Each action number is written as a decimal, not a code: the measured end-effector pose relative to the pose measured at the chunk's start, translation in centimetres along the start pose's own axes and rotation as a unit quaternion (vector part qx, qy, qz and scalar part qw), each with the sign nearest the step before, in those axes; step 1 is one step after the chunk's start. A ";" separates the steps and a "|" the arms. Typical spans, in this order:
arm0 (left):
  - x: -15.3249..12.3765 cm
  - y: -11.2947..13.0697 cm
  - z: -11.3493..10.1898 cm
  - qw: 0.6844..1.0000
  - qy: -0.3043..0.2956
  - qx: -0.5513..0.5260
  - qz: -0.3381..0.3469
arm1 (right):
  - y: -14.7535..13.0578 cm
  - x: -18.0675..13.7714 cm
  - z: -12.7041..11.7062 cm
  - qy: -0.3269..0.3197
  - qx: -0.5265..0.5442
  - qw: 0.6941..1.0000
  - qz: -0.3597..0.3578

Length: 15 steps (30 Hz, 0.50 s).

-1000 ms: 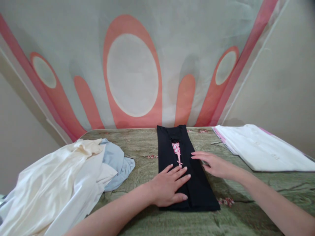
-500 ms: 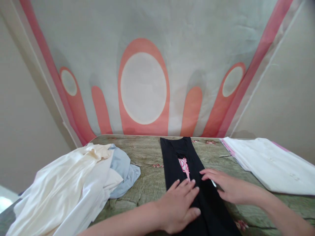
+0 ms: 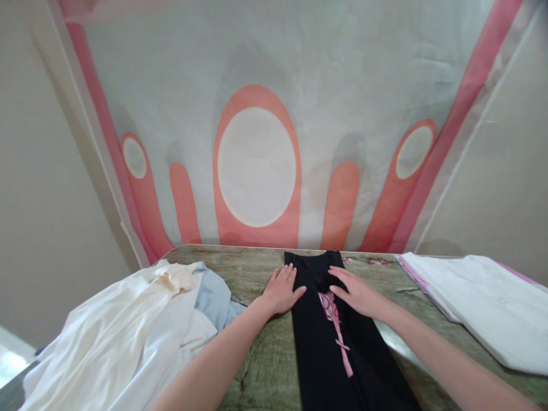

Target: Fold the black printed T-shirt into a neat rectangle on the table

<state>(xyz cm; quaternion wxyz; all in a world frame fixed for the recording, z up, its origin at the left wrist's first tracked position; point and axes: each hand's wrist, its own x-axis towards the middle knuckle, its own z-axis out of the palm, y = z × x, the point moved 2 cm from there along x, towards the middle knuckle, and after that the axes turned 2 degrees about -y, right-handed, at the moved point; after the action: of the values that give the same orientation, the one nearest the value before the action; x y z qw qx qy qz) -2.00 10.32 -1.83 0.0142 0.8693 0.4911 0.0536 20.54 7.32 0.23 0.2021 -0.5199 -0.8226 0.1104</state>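
A black garment [image 3: 317,348], folded into a long narrow strip, lies on the table with its far end near the back edge. A pink printed patch [image 3: 329,306] and a thin pink strip show along its middle. Flat against the garment's upper left edge rests my left hand [image 3: 281,289], fingers stretched out. My right hand [image 3: 353,292] is at the upper right side of the garment, its fingers apart and touching or just over the black cloth. Neither hand shows anything held.
A loose heap of cream and white cloth [image 3: 115,325] with a light blue piece [image 3: 214,294] lies at the left. Folded white cloth [image 3: 475,297] with pink edging lies at the right. The wood-patterned table [image 3: 265,365] meets a printed wall behind.
Both hands have moved away from me, up to the garment's far end, the left one also to its left edge. More of the pink strip is now uncovered. The view has tilted slightly.
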 end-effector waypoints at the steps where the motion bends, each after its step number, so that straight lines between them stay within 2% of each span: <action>1: 0.1 -0.1 0.3 1.000 0.009 0.005 0.000 | -0.4 0.1 0.7 0.014 -0.019 0.999 0.026; 4: 0.0 -0.2 0.7 1.000 0.016 0.013 -0.003 | -2.2 -1.1 2.7 0.022 -0.076 0.992 0.097; 6: -0.1 -0.1 0.8 1.000 0.013 0.017 -0.006 | -3.8 -2.6 3.8 0.013 -0.099 0.988 0.117; 10: -0.4 0.6 0.3 0.999 0.002 0.029 -0.026 | -5.9 -5.1 4.6 -0.023 -0.112 0.988 0.106; 15: -2.1 2.6 -1.0 0.996 -0.031 0.050 -0.066 | -5.3 -6.4 3.1 -0.062 -0.104 0.991 0.054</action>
<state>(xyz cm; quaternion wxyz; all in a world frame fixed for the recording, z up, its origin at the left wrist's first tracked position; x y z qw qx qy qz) -0.98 7.16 -0.83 -0.0108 0.8359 0.5488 0.0007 17.25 -0.66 -1.86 0.0896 -0.5739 -0.8112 0.0668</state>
